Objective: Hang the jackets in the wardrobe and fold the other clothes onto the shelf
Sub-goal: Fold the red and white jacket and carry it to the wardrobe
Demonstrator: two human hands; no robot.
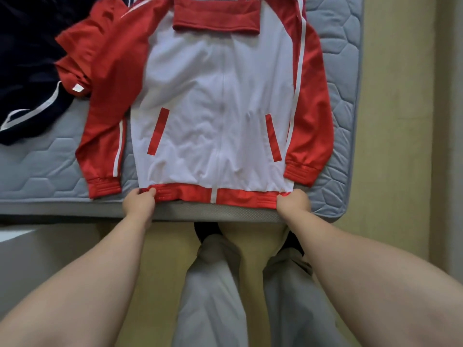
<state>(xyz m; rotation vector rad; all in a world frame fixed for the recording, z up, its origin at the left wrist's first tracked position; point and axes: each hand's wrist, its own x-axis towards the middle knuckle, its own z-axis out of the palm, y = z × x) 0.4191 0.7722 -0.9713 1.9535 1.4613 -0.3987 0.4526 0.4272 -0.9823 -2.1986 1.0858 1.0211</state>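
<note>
- While I watch through the head camera, my left hand (139,201) pinches the red hem (195,194) at its left end, fingers curled over the ribbed band.
- My right hand (294,202) grasps the same hem at its right end, fist closed round the cloth.
- The jacket (213,108) lies flat and front up on the grey quilted mattress (37,166). Its body is white, its collar points away from me, and its hem sits at the near edge.
- Its red sleeves (313,96), striped white, lie alongside the body.
- Crumpled red cloth (77,58) touches the left sleeve.
- A navy garment (25,58) lies at far left.
- Grey trousers (213,296) and a yellowish floor (400,121) show below.
</note>
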